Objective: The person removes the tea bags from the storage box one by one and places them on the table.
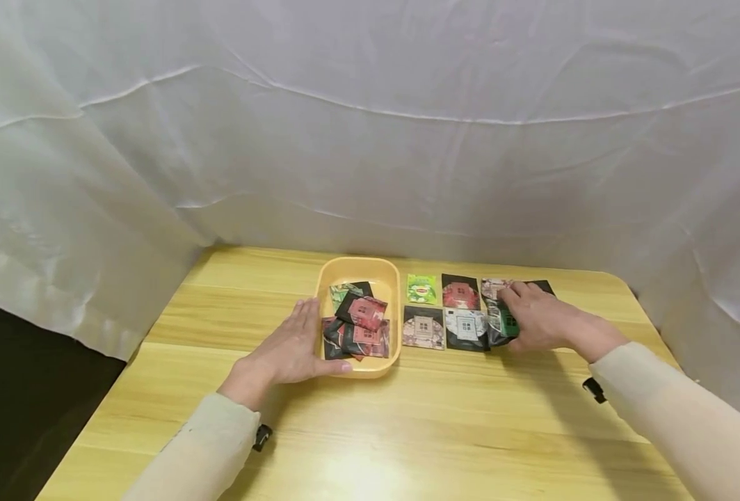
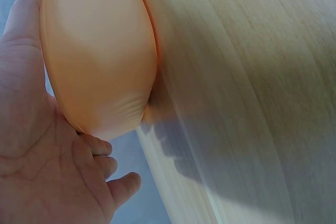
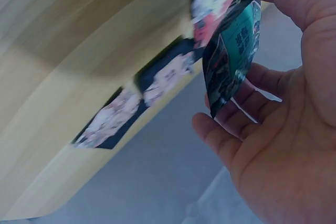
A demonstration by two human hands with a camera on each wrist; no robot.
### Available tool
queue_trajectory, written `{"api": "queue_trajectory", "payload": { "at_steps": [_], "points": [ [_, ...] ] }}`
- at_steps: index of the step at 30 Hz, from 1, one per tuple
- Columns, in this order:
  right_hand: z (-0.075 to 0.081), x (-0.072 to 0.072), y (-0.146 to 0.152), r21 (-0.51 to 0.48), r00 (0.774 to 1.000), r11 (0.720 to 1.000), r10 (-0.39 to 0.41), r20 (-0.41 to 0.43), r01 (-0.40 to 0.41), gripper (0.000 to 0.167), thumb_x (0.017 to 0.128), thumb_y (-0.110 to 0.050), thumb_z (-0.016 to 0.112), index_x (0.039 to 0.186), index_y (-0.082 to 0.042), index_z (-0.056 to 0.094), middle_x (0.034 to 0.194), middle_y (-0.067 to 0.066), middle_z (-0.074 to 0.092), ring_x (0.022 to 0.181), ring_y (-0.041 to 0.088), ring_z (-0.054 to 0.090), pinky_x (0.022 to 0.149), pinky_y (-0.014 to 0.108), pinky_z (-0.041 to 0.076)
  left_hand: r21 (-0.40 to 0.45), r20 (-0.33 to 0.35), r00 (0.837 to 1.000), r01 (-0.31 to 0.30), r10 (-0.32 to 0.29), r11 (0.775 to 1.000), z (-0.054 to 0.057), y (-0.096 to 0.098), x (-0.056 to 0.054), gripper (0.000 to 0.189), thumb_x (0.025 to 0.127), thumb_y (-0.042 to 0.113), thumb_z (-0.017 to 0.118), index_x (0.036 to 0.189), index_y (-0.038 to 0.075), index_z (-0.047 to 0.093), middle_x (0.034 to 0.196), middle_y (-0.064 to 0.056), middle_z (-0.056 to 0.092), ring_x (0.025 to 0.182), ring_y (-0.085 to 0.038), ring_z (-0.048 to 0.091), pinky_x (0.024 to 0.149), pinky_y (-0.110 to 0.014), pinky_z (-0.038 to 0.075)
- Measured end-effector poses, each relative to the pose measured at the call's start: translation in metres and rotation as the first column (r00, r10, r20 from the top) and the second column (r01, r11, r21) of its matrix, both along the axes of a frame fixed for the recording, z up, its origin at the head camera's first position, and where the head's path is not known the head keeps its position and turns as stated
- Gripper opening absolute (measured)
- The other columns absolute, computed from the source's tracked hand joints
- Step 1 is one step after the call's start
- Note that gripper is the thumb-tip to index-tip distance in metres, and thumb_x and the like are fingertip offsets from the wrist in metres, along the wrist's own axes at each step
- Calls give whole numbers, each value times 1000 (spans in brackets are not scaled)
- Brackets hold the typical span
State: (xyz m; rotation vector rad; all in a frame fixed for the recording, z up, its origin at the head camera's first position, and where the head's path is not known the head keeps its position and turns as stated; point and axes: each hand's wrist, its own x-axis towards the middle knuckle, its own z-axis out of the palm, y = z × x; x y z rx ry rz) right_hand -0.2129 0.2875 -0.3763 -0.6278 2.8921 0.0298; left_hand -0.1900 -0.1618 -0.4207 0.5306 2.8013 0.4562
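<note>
My left hand point(image 1: 291, 344) rests against the near left corner of an orange plastic tray point(image 1: 393, 292), thumb at the front rim and fingers along its left side. In the left wrist view, the palm touches the outer wall of the tray point(image 2: 105, 51). Several tea sachets point(image 1: 366, 312) lie heaped inside, black with red, pink and green prints. My right hand point(image 1: 539, 320) pinches a black tea sachet with a green label point(image 3: 239, 45), tilted at the right end of the sachet rows. Part of that sachet is hidden by the fingers in the head view.
Right of the tray, sachets lie in two rows: a green-yellow one point(image 1: 421, 289), a red-black one point(image 1: 461, 292), a pink-black one point(image 1: 423, 328) and a white-black one point(image 1: 466, 328). Behind the right hand are a pinkish sachet point(image 1: 494, 286) and a black one point(image 1: 544, 285). White cloth point(image 1: 370, 167) surrounds the wooden table point(image 1: 407, 431).
</note>
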Motion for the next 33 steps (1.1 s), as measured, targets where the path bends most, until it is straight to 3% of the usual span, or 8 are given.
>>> {"api": "queue_trajectory", "payload": {
  "at_steps": [6, 17, 33],
  "points": [
    [-9, -8, 12, 7, 998, 1000, -15, 55, 15, 96, 72, -36, 93, 146, 7, 48, 139, 35, 53, 130, 56, 50, 108, 71, 46, 4, 9, 1000, -16, 16, 1000, 0, -3, 1, 144, 79, 89, 64, 167, -1, -6, 176, -21, -4, 164, -39, -2, 133, -54, 13],
    [-28, -21, 13, 3, 987, 998, -57, 153, 57, 98, 76, -28, 92, 153, 5, 42, 146, 36, 47, 139, 60, 43, 112, 76, 39, 2, 11, 1000, -9, 9, 1000, 0, -7, 1, 143, 80, 88, 64, 167, -2, -6, 176, -22, -5, 163, -40, -2, 133, -54, 11],
    [-32, -18, 15, 27, 973, 995, -98, 207, 95, 105, 77, -29, 92, 160, 2, 35, 160, 38, 33, 149, 65, 23, 113, 82, 32, 5, 2, 1000, 14, -14, 1000, 0, -1, 0, 144, 79, 89, 63, 166, -4, -4, 175, -23, -4, 163, -41, 0, 133, -53, 12]
  ]
}}
